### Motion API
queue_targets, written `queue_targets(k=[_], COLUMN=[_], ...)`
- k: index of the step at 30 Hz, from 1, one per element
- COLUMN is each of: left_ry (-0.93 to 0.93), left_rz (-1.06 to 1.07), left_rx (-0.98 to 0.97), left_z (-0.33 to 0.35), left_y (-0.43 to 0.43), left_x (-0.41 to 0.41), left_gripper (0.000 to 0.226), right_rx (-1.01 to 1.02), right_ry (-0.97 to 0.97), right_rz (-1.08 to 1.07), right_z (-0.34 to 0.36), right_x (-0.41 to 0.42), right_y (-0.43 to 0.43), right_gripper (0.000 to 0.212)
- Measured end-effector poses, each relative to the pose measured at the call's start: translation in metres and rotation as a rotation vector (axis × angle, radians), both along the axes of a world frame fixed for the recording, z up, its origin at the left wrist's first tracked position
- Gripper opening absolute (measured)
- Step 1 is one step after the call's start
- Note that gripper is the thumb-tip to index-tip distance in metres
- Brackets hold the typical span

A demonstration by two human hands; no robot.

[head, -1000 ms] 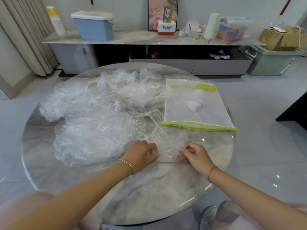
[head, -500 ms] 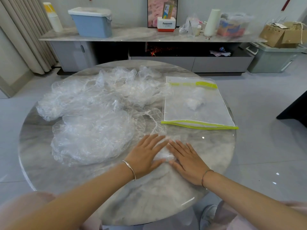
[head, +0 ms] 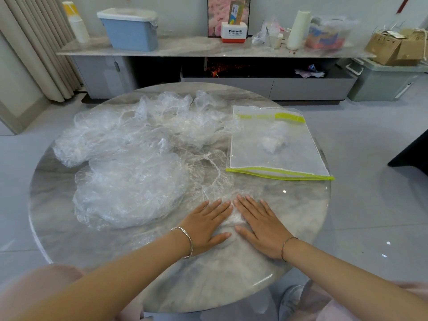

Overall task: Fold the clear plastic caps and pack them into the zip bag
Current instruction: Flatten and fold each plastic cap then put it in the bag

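In the head view we see no grip taken: the left hand point(head: 206, 228) and right hand point(head: 259, 228) lie flat, straight-fingered, pressing one clear cap point(head: 232, 219) onto the table point(head: 162, 262). We judge the task barely begun: the zip bag point(head: 250, 156) holds one folded bundle point(head: 274, 142), and a pile of loose caps point(head: 129, 163) waits beside it.
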State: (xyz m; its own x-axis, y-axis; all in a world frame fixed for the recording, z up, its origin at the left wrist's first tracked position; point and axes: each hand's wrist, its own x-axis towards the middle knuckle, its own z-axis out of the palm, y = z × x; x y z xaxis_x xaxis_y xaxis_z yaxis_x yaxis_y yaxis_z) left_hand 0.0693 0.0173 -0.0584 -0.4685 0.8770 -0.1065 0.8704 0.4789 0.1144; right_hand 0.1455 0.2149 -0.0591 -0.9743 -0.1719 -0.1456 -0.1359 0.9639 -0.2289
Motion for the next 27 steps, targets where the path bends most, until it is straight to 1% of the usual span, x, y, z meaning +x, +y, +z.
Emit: queue_targets(k=[2,3,4,6,7,10,12,14,16,18,20,22,23,24,25,26,27], left_ry=[-0.014,-0.009,0.016,0.094,0.133,0.160,0.150,0.080,-0.044,-0.172,-0.268,-0.307,-0.297,-0.236,-0.122,-0.007,0.067], left_rz=[0.012,0.015,0.011,0.015,0.015,0.010,0.031,0.075,0.185,0.276,0.350,0.411,0.431,0.425,0.374,0.285,0.173], left_rx=[-0.007,0.032,0.093,0.188,0.244,0.339,0.378,0.400,0.429,0.473,0.498,0.469,0.440,0.429,0.426,0.416,0.401], left_z=[0.000,0.002,0.004,0.003,0.002,0.007,0.011,0.016,0.020,0.018,0.019,0.021,0.022,0.023,0.022,0.023,0.023], left_y=[-0.001,-0.002,-0.003,-0.003,-0.002,-0.002,-0.002,-0.002,-0.003,-0.004,-0.002,-0.001,-0.001,-0.001,-0.001,-0.002,-0.002], left_x=[-0.004,-0.006,-0.007,-0.009,-0.010,-0.011,-0.011,-0.007,-0.006,-0.006,-0.005,-0.003,-0.002,-0.001,-0.002,-0.003,-0.002], left_gripper=[0.084,0.078,0.070,0.054,0.048,0.034,0.033,0.039,0.044,0.035,0.022,0.012,0.013,0.021,0.030,0.038,0.043], right_rx=[-0.009,-0.021,-0.030,-0.050,-0.058,-0.082,-0.158,-0.281,-0.424,-0.569,-0.708,-0.759,-0.755,-0.746,-0.739,-0.730,-0.717], right_ry=[0.016,0.046,0.107,0.271,0.316,0.338,0.356,0.359,0.318,0.261,0.209,0.198,0.199,0.198,0.195,0.191,0.184], right_rz=[0.009,0.011,0.017,0.058,0.080,0.089,0.037,-0.069,-0.199,-0.305,-0.378,-0.412,-0.423,-0.430,-0.440,-0.450,-0.460], right_z=[0.003,0.006,0.010,0.016,0.017,0.014,0.014,0.015,0.018,0.018,0.017,0.015,0.013,0.013,0.012,0.012,0.012], right_x=[0.000,0.000,0.000,0.000,0.000,0.001,0.000,-0.003,-0.006,-0.008,-0.009,-0.010,-0.011,-0.012,-0.014,-0.015,-0.016], right_y=[0.002,0.003,0.004,0.006,0.007,0.007,0.007,0.007,0.006,0.006,0.005,0.003,0.003,0.004,0.003,0.003,0.002], right_gripper=[0.089,0.090,0.085,0.067,0.058,0.044,0.037,0.027,0.017,0.012,0.013,0.018,0.021,0.024,0.025,0.026,0.025])
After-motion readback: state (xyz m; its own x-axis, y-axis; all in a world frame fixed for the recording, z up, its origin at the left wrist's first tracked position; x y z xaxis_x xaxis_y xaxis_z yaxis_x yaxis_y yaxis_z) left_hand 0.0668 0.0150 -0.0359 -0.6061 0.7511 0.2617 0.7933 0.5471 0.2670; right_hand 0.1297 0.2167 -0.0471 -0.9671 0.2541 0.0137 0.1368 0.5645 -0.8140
